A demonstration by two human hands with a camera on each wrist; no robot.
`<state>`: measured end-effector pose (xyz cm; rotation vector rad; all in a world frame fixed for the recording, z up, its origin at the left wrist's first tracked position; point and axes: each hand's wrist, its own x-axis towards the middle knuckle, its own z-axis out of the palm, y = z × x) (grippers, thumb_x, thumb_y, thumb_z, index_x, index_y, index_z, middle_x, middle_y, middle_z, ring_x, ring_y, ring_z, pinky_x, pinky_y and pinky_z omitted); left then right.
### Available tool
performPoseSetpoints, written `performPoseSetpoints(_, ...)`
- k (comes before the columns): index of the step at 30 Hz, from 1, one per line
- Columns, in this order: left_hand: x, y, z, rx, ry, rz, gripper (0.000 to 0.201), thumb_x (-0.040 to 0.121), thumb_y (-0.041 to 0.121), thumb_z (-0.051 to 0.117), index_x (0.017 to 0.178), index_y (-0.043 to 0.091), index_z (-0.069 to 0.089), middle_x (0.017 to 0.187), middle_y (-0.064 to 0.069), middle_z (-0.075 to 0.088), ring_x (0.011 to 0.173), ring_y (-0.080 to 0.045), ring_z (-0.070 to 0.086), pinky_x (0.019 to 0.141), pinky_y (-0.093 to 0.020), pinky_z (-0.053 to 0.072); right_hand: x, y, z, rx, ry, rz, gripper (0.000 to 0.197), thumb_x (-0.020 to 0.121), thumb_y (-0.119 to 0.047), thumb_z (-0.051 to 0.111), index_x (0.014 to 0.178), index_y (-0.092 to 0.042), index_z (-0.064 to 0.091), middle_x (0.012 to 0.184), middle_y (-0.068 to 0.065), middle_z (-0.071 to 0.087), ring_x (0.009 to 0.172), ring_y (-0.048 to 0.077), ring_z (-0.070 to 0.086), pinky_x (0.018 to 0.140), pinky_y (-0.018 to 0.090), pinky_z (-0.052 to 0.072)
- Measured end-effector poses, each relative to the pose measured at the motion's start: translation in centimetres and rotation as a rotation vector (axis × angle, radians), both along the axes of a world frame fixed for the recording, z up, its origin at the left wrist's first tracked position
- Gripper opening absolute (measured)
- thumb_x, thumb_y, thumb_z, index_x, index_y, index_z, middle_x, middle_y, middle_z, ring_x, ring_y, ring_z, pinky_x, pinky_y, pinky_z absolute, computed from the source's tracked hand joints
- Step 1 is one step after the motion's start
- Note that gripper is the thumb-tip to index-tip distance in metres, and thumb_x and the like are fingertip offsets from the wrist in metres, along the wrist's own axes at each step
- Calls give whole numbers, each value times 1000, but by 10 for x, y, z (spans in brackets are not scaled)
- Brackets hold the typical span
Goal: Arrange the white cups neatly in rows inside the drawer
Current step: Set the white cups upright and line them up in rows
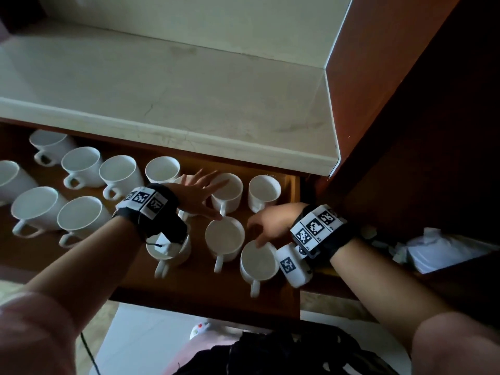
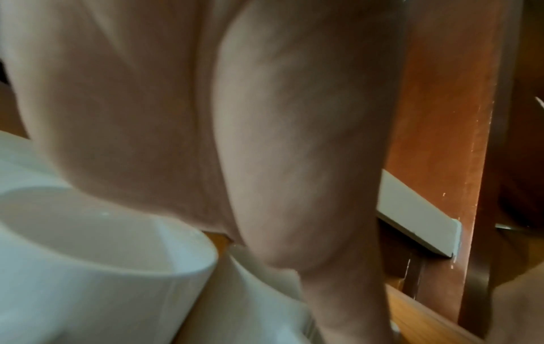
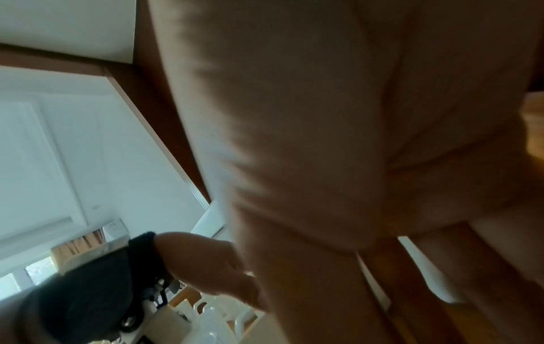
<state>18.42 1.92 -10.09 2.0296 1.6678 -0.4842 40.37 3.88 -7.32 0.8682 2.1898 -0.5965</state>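
Observation:
Several white cups with handles stand upright in the open wooden drawer [image 1: 135, 269]. My left hand [image 1: 201, 192] hovers flat with fingers spread over a back-row cup [image 1: 230, 197], its thumb near the rim of a front cup [image 1: 224, 238]. In the left wrist view the palm [image 2: 235, 139] fills the frame above a cup [image 2: 103, 256]. My right hand [image 1: 263, 226] hangs over the drawer's right end, a fingertip touching the rim of the front-right cup [image 1: 258, 263]. Another cup [image 1: 263, 190] stands behind it. A further cup [image 1: 167, 253] is partly hidden under my left wrist.
A pale stone countertop [image 1: 162, 90] overhangs the drawer's back rows. A dark wooden cabinet wall [image 1: 405, 131] rises at the right. White crumpled material [image 1: 438, 247] lies on a lower ledge at the right. Looser cups [image 1: 81, 169] fill the drawer's left half.

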Motion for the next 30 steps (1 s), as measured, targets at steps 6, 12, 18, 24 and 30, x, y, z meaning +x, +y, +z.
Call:
performPoseSetpoints(6,-4,4,-17,27,28,-11,107,70,82,40,144,39,-25,154,1,-31,142,-32,-24,111,-66,-5,-7,-6,-7,-13,-114,76,50,91,-31,59,138,-20,45,131,1,55,116,21,54,95,36,46)
performPoseSetpoints(12,-12,6,-21,27,-31,11,119,53,90,33,144,39,-25,154,1,-30,142,-31,-24,111,-65,-8,-7,-5,-12,-20,-116,78,33,93,-21,55,126,-24,57,119,0,63,103,19,59,90,37,50)
performPoseSetpoints(18,-14,7,-22,58,-41,29,112,68,82,42,145,36,-23,157,-1,-22,144,-33,-20,113,-63,-6,-7,-6,-10,-39,-118,58,35,93,-17,53,126,-24,59,117,-1,64,102,18,60,87,34,51)
performPoseSetpoints(24,-14,8,-23,51,-17,20,112,65,85,37,145,36,-24,157,-1,-22,144,-32,-20,113,-63,-6,-6,-5,-10,-83,-126,24,34,91,-12,54,122,-23,62,91,-8,65,72,8,56,59,20,45)
performPoseSetpoints(30,-15,8,-24,61,-3,11,110,70,83,39,145,35,-25,157,0,-23,144,-32,-20,113,-63,-6,-7,-5,-8,-104,-122,36,31,90,-9,55,117,-22,64,69,-15,55,57,1,51,45,13,39)
